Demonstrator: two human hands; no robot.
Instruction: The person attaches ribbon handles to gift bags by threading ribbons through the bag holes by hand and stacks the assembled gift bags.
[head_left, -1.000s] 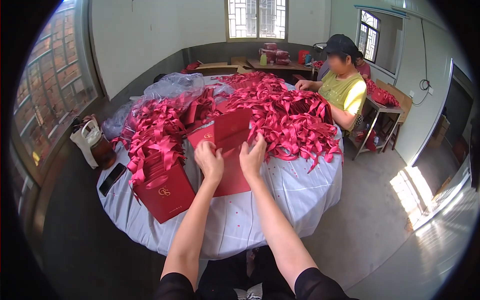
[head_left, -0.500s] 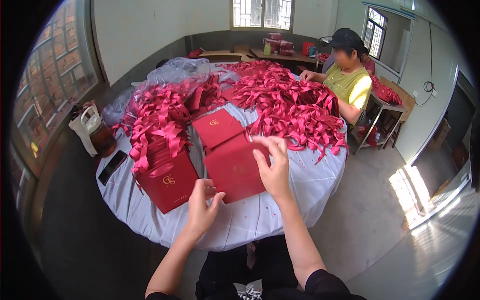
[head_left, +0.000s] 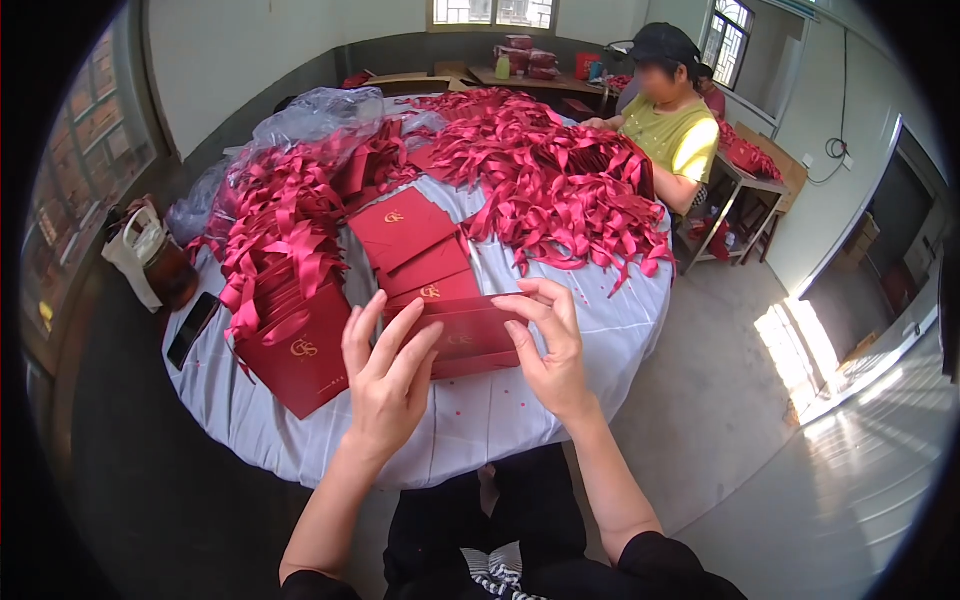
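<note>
Between my hands, low over the near part of the table, is a red paper gift bag [head_left: 475,338] with a gold mark. Its long upper edge lies crosswise in front of me. My left hand [head_left: 385,385] holds the left end, fingers curved and slightly spread. My right hand [head_left: 552,350] grips the right end between thumb and fingers. Just beyond lie flat red bags [head_left: 405,225] overlapping one another. To the left leans a row of red bags [head_left: 305,350] with satin ribbon handles, close to my left hand.
A white cloth covers the round table [head_left: 600,320]. A big heap of ribboned bags [head_left: 560,200] fills its far right, with clear plastic [head_left: 310,125] at far left. A phone [head_left: 193,330] lies at the left edge by a tote [head_left: 135,260]. A co-worker [head_left: 670,130] sits at far right.
The bag between my hands has gone from a broad face toward me to a narrower, tipped view. My left hand has turned, its fingers now higher along the bag's left end.
</note>
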